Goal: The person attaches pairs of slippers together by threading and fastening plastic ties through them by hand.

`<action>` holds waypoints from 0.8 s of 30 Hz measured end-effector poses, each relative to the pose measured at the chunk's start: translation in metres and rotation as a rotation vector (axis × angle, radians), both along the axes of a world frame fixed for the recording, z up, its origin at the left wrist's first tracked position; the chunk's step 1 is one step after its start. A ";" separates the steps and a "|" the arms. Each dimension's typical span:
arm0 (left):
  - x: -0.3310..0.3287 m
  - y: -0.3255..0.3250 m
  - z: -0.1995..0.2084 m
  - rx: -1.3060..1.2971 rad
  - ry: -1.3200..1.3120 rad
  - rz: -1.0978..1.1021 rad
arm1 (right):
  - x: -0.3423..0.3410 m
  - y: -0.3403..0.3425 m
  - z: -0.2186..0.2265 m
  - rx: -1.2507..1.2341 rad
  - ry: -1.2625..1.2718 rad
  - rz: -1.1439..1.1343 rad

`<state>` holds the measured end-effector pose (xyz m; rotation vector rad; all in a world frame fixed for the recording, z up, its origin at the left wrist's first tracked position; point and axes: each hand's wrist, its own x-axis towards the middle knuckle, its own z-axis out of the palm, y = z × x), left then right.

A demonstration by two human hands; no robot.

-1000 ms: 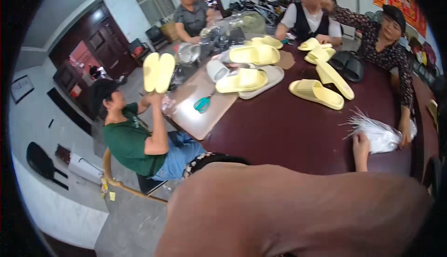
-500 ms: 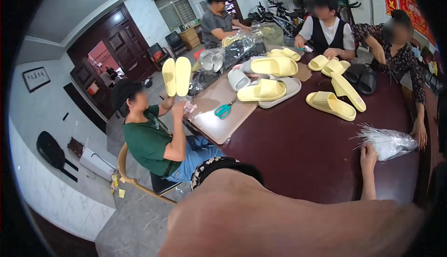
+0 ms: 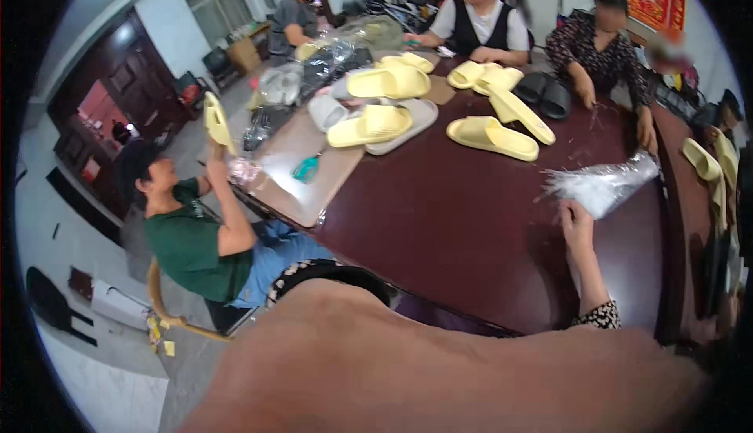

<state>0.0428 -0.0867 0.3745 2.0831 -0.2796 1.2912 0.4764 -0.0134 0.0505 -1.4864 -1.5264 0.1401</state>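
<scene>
My left arm (image 3: 439, 362) is raised very close, filling the lower part of the picture as a blurred band of skin. Its patterned sleeve is bunched above the elbow, and the fingers are out of sight. My right hand (image 3: 577, 227) rests on the dark red table with its fingers closed at the near edge of a bundle of thin white strips (image 3: 592, 191). The strips fan out loosely at the left and sit in a clear plastic bag at the right. A co-worker's hand (image 3: 646, 133) is at the bag's far end.
Yellow slide slippers (image 3: 492, 136), grey slippers (image 3: 404, 129) and black slippers (image 3: 543, 93) lie across the table. Teal-handled scissors (image 3: 306, 168) lie on a light board (image 3: 294, 198). A person in green (image 3: 188, 229) sits at left holding yellow slippers (image 3: 217, 121). Several others work around the table.
My view has swung right, so everything sits further left. The seated person has tilted the yellow slippers edge-on. A co-worker's other hand has come down near the table. My right hand stays at the bundle.
</scene>
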 end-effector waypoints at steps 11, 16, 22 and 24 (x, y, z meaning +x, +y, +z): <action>0.066 0.034 -0.057 -0.251 -0.086 -0.360 | 0.076 -0.022 0.041 0.062 0.095 -0.255; 0.082 0.026 -0.081 -0.364 -0.136 -0.401 | 0.109 -0.026 0.025 0.034 0.000 -0.371; 0.073 0.013 -0.091 -0.481 -0.093 -0.437 | 0.040 -0.002 0.028 -0.029 -0.382 -0.206; 0.078 0.015 -0.091 -0.486 -0.086 -0.411 | 0.020 0.003 0.034 -0.137 -0.583 -0.202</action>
